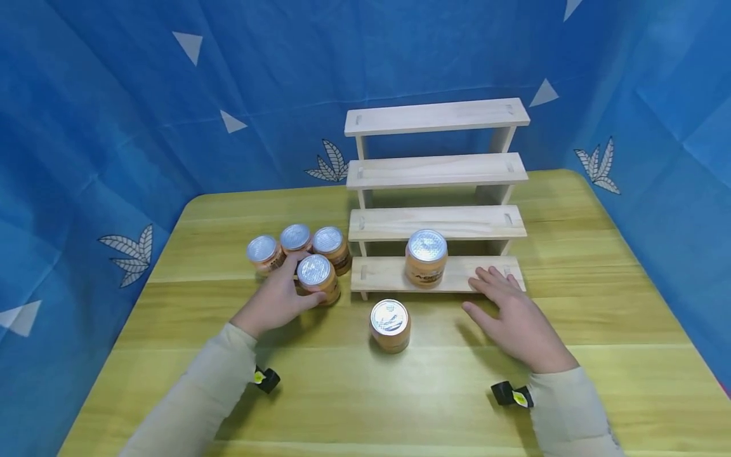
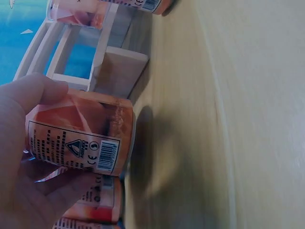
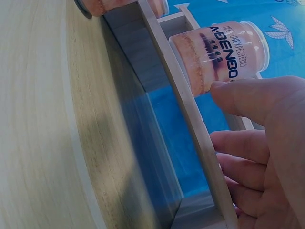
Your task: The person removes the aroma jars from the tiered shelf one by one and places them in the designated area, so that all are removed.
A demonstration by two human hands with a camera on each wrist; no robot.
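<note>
My left hand (image 1: 283, 296) grips the front orange can with a silver lid (image 1: 317, 277) in a cluster of several like cans (image 1: 295, 240) on the yellow-green table, left of a stepped wooden shelf (image 1: 436, 168). In the left wrist view the thumb and fingers (image 2: 28, 95) wrap that can (image 2: 78, 140). Another can (image 1: 426, 257) stands on the shelf's lowest step. My right hand (image 1: 505, 303) lies open, its straight fingertips resting on that step to the can's right; the right wrist view shows the fingers (image 3: 257, 148) beside this can (image 3: 219, 52). One more can (image 1: 390, 325) stands on the table between my hands.
The table (image 1: 599, 304) is wooden with rounded far corners, enclosed by blue cloth walls (image 1: 114, 127) at the back and both sides. The shelf's three upper steps (image 1: 436, 222) hold nothing. Black wrist straps with yellow tags (image 1: 266, 378) show at both sleeves.
</note>
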